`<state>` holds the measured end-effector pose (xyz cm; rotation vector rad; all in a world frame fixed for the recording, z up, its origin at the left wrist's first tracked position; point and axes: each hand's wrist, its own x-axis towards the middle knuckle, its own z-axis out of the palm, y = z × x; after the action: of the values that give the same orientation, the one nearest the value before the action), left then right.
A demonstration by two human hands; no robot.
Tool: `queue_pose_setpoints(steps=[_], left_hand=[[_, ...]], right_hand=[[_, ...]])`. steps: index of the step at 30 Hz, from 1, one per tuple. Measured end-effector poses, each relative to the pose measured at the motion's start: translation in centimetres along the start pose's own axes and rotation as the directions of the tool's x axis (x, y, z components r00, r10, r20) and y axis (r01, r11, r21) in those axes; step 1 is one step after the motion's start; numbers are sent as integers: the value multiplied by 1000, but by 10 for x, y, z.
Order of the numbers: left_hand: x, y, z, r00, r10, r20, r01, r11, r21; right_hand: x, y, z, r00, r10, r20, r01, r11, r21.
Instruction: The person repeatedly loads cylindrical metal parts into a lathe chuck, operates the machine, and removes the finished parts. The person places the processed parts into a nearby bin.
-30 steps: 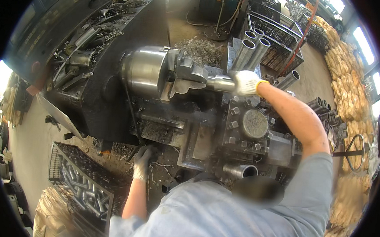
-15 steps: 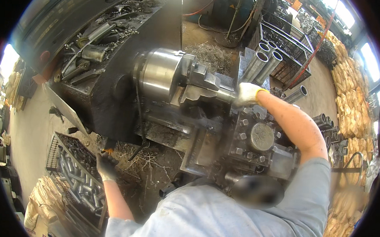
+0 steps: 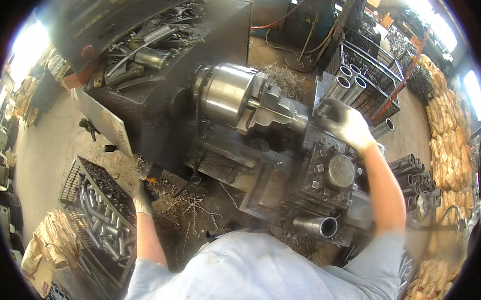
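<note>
A chuck (image 3: 228, 93) on the lathe grips a short metal tube (image 3: 297, 120) in its stepped jaws. My right hand (image 3: 350, 124), in a stained white glove, is just right of the tube's free end, above the tool post (image 3: 340, 171). Motion smears its fingers, and whether they hold anything does not show. Low on the left, my left hand (image 3: 142, 200) wears a dark-stained glove and is closed around a lever (image 3: 151, 180) with an orange part beside the fingers. Another tube (image 3: 315, 225) lies near my body, below the tool post.
Several upright tubes (image 3: 340, 85) stand behind my right hand, with wire crates (image 3: 370, 64) beyond. More tubes (image 3: 411, 173) are stacked at right. A mesh crate (image 3: 78, 188) of cut pieces sits at left. Metal shavings (image 3: 192, 204) cover the floor. Tools lie on the headstock (image 3: 148, 57).
My right hand has come away from the tube's end, to the right. The left hand stays by the lever. The view has shifted, uncovering the tube near my body.
</note>
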<state>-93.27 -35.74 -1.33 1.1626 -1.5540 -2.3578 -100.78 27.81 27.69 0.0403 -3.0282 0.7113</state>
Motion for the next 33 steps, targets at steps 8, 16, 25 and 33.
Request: queue_pose_setpoints(steps=[8,16,25,33], left_hand=[[-120,189,139,-238,854,462,-660,-492,569],[5,394,287,513,606,608,-103,-660,744],[-164,153,179,-197,800,567,-924,-345,166],[-239,-127,-31,791,537,292,-529,362,768]], right_hand=[[-226,56,18,677,424,-602,-39,837,546],[-342,66,98,613,544,-573,-332,836,438],[-317,-3,134,871,422,-252,-277,846,456],[-272,15,160,979,13,-202,94,855,511]])
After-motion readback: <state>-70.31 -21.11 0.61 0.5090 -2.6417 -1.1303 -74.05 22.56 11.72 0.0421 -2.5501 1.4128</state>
